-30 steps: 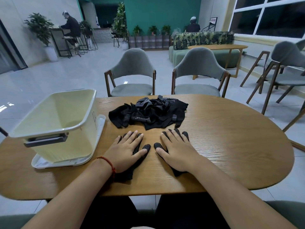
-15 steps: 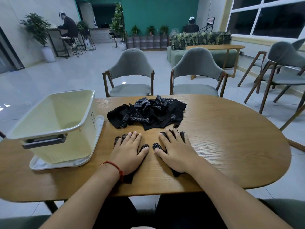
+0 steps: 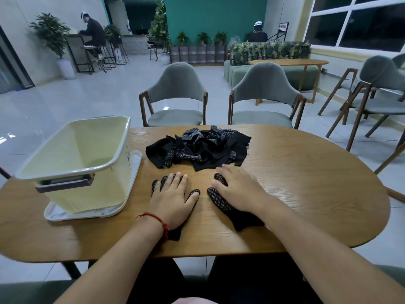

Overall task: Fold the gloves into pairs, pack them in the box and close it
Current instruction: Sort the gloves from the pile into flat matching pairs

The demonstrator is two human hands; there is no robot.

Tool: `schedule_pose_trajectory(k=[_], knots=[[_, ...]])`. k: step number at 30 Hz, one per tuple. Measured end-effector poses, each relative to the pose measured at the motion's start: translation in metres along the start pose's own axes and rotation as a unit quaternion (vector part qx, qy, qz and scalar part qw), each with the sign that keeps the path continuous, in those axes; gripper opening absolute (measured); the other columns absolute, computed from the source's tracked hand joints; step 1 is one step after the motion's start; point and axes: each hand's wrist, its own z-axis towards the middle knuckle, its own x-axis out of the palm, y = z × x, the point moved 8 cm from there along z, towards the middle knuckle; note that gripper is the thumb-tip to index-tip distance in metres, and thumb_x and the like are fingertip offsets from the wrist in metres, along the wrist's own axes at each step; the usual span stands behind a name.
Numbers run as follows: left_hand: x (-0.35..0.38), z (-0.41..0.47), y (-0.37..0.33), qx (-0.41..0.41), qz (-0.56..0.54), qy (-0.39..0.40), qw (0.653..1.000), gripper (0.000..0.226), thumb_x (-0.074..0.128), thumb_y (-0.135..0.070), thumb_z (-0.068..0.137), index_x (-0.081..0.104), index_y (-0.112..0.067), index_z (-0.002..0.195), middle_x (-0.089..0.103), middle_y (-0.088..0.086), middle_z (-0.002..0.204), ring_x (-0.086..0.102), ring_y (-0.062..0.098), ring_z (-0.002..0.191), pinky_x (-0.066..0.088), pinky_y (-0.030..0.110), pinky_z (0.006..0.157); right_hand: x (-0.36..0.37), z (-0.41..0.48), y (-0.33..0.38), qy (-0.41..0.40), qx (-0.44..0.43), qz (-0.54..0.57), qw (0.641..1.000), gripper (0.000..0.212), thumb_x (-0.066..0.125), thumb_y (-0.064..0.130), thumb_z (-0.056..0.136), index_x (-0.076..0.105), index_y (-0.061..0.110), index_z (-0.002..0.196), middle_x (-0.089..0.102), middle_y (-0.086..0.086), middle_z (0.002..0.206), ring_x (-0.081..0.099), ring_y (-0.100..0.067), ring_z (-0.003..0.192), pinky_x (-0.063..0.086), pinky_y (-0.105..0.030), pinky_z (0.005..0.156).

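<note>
An oval wooden table (image 3: 306,194) stands on a pale tiled floor (image 3: 65,102), with two grey chairs (image 3: 175,93) tucked at its far edge. At the left end a cream box (image 3: 118,150) sits open on its white lid (image 3: 137,159), close to the rim. A pile of black gloves (image 3: 203,150) lies mid-table. Nearer, the left grip (image 3: 173,200) lies flat with straight fingers on one glove (image 3: 156,185). The right grip (image 3: 238,189), also flat and spread, rests on the right part of a second glove (image 3: 221,200). The two gloves lie apart. Broad wood grain shows from the right grip to the rounded right end.
</note>
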Motion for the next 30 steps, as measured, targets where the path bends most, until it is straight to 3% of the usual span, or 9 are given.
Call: schedule_pose_trajectory(k=[3, 9, 14, 16, 18, 23, 25, 28, 30], knots=[[0.000, 0.000, 0.001, 0.000, -0.006, -0.005, 1.000, 0.078, 0.015, -0.072, 0.103, 0.002, -0.032, 0.168, -0.004, -0.009, 0.176, -0.009, 0.011, 0.162, -0.005, 0.044, 0.131, -0.025, 0.029, -0.022, -0.073, 0.056, 0.035, 0.995, 0.060, 0.045, 0.057, 0.104, 0.053, 0.026, 0.154, 0.049, 0.002, 0.161, 0.037, -0.025, 0.151, 0.033, -0.048, 0.123], [0.000, 0.002, 0.001, 0.001, -0.011, -0.011, 1.000, 0.078, 0.016, -0.072, 0.102, 0.005, -0.032, 0.169, -0.001, -0.009, 0.176, -0.007, 0.011, 0.162, -0.004, 0.045, 0.131, -0.033, 0.074, -0.091, -0.055, 0.197, 0.145, 0.968, 0.050, 0.043, 0.047, 0.104, 0.055, 0.033, 0.151, 0.057, -0.001, 0.156, 0.045, -0.035, 0.147, 0.037, -0.047, 0.122], [0.000, 0.002, 0.001, 0.001, -0.011, -0.015, 1.000, 0.078, 0.016, -0.072, 0.102, 0.006, -0.032, 0.168, -0.001, -0.009, 0.177, -0.006, 0.011, 0.162, -0.003, 0.045, 0.131, -0.042, 0.092, -0.106, -0.041, 0.199, 0.252, 0.946, 0.044, 0.041, 0.025, 0.112, 0.058, 0.013, 0.151, 0.054, -0.007, 0.160, 0.046, -0.027, 0.148, 0.033, -0.034, 0.121], [0.000, 0.002, 0.001, 0.001, -0.010, -0.018, 1.000, 0.078, 0.016, -0.073, 0.102, 0.007, -0.033, 0.168, 0.000, -0.009, 0.176, -0.005, 0.011, 0.162, -0.003, 0.045, 0.131, -0.045, 0.097, -0.107, -0.036, 0.205, 0.266, 0.941, 0.041, 0.041, 0.025, 0.113, 0.064, 0.003, 0.138, 0.061, -0.016, 0.147, 0.055, -0.032, 0.135, 0.040, -0.038, 0.113], [-0.001, 0.001, 0.001, 0.000, -0.009, -0.021, 1.000, 0.079, 0.017, -0.073, 0.102, 0.008, -0.032, 0.168, 0.001, -0.009, 0.176, -0.004, 0.011, 0.162, -0.002, 0.046, 0.132, -0.049, 0.097, -0.108, -0.057, 0.215, 0.305, 0.926, 0.036, 0.048, 0.029, 0.110, 0.069, 0.005, 0.127, 0.066, -0.010, 0.135, 0.058, -0.029, 0.121, 0.042, -0.037, 0.102], [-0.006, -0.003, -0.002, 0.006, -0.017, -0.050, 0.999, 0.076, 0.020, -0.071, 0.103, 0.016, -0.032, 0.168, 0.008, -0.009, 0.176, 0.001, 0.010, 0.162, 0.001, 0.046, 0.132, -0.064, 0.101, -0.106, -0.147, 0.197, 0.496, 0.833, 0.013, 0.070, 0.017, 0.098, 0.078, 0.015, 0.108, 0.079, -0.007, 0.106, 0.071, -0.029, 0.108, 0.059, -0.036, 0.084], [-0.010, -0.005, -0.004, 0.014, -0.024, -0.074, 0.997, 0.072, 0.023, -0.069, 0.104, 0.024, -0.032, 0.166, 0.016, -0.009, 0.175, 0.007, 0.010, 0.162, 0.004, 0.047, 0.132, -0.071, 0.099, -0.097, -0.154, 0.189, 0.555, 0.795, 0.014, 0.076, 0.009, 0.094, 0.075, 0.017, 0.105, 0.080, -0.009, 0.099, 0.077, -0.030, 0.098, 0.065, -0.048, 0.086], [-0.021, -0.011, -0.007, 0.036, -0.022, -0.140, 0.989, 0.064, 0.029, -0.065, 0.104, 0.045, -0.031, 0.155, 0.039, -0.010, 0.165, 0.029, 0.012, 0.155, 0.016, 0.043, 0.129, -0.084, 0.098, -0.076, -0.150, 0.176, 0.636, 0.737, 0.028, 0.077, -0.005, 0.090, 0.064, 0.014, 0.106, 0.077, -0.012, 0.097, 0.079, -0.028, 0.086, 0.066, -0.047, 0.079], [-0.033, -0.020, -0.011, 0.070, -0.019, -0.213, 0.974, 0.051, 0.037, -0.059, 0.102, 0.063, -0.030, 0.135, 0.060, -0.011, 0.142, 0.051, 0.011, 0.135, 0.031, 0.037, 0.121, -0.091, 0.100, -0.057, -0.119, 0.151, 0.700, 0.687, 0.032, 0.073, -0.009, 0.092, 0.063, 0.009, 0.117, 0.077, -0.014, 0.100, 0.077, -0.027, 0.085, 0.066, -0.041, 0.074]])
